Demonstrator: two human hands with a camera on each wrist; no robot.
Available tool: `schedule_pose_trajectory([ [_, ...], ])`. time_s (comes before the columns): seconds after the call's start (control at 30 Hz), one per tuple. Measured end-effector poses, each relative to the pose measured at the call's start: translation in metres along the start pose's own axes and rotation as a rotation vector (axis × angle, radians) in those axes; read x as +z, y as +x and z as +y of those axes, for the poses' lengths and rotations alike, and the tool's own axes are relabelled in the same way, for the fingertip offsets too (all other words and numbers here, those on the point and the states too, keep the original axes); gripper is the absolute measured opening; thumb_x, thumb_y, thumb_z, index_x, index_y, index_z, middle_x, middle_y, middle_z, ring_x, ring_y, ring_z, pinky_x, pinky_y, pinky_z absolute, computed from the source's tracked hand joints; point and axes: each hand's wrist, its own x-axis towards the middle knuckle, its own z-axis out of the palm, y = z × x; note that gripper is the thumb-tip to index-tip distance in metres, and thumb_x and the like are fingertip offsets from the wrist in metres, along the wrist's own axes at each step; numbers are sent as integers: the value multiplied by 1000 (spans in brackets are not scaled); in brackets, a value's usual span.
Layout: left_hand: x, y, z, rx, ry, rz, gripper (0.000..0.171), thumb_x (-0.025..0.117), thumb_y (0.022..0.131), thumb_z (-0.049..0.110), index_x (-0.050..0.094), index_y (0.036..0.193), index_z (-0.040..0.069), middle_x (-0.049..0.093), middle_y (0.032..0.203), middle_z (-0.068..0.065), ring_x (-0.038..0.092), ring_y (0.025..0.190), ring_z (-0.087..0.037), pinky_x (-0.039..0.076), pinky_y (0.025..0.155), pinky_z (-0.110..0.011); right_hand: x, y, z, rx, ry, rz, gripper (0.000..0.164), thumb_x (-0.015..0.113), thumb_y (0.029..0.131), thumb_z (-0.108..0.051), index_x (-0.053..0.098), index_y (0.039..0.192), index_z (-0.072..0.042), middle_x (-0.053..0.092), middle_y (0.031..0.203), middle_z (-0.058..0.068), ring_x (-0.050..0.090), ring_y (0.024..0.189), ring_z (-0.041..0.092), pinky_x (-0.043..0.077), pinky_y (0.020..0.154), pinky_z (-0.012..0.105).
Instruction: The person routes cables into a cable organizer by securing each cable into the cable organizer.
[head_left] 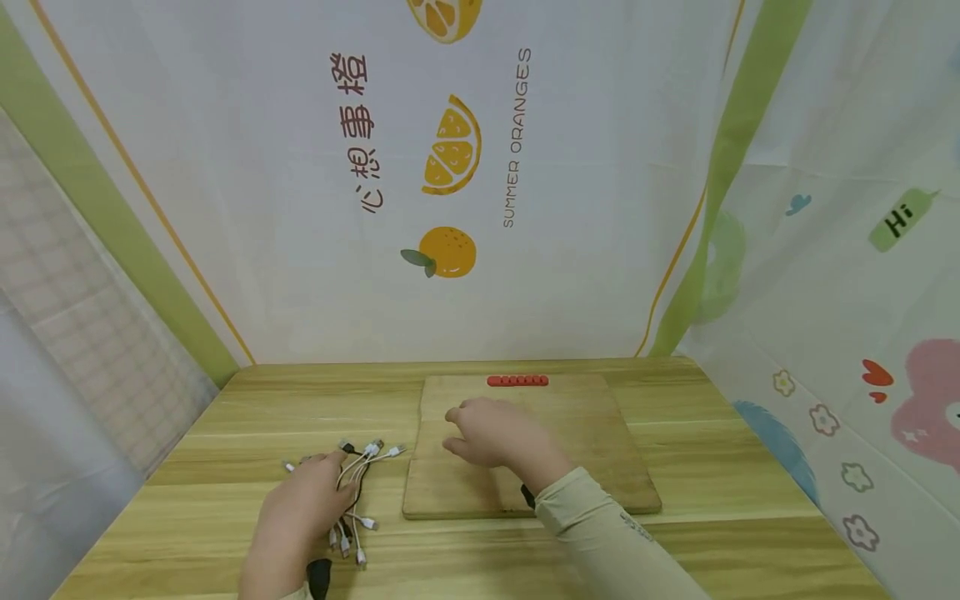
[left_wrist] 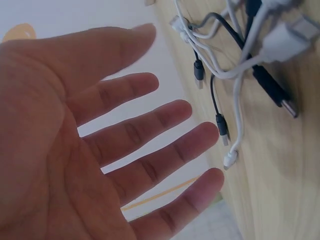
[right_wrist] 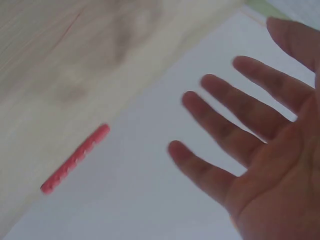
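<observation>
Several short charging cables (head_left: 360, 475), white and black, lie in a loose pile on the left of the table. My left hand (head_left: 307, 500) hovers right over the pile, its fingers spread and holding nothing; in the left wrist view the cable plugs (left_wrist: 285, 45) show just beyond the fingertips (left_wrist: 207, 135). Above the wooden board (head_left: 577, 442) is my right hand (head_left: 495, 433), fingers apart and nothing in them. A red notched strip (head_left: 517, 381) lies along the board's far edge, and it shows left of the right hand in the right wrist view (right_wrist: 75, 160).
The wood-grain table (head_left: 300, 400) carries the board at its middle right. A white curtain (head_left: 585, 292) with orange prints hangs behind the table's back edge, and another printed curtain (head_left: 862, 292) borders the right side.
</observation>
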Motion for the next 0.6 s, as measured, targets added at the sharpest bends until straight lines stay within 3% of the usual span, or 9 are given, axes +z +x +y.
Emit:
schedule_pose_trajectory([
  [0.3,2,6,-5,-17,9,-21,49,68,95,17,62,139,-3,65,133,-33,61,126,-54,52,94,-72,10,45,-24,-132,-138,67,24,64,106,-32,73,124,-19,75,111,-3,71,102,11,60,87,34],
  [0.43,3,10,-5,-20,10,-29,31,68,94,15,70,122,2,71,114,-23,67,105,-40,55,81,-65,14,59,-33,-167,-177,69,17,64,106,-31,74,115,-20,76,106,-6,72,98,10,59,84,33],
  [0.5,4,11,-5,-23,17,-45,21,68,95,15,70,113,4,70,104,-17,63,93,-31,54,74,-58,16,63,-37,-178,-206,72,15,65,105,-30,74,113,-22,77,108,-7,73,99,10,60,84,33],
  [0.6,3,12,-6,-39,15,-71,14,68,98,15,69,108,5,69,99,-13,59,85,-26,51,70,-53,21,70,-44,-182,-239,84,12,67,104,-29,75,112,-25,78,110,-9,74,101,10,60,85,33],
])
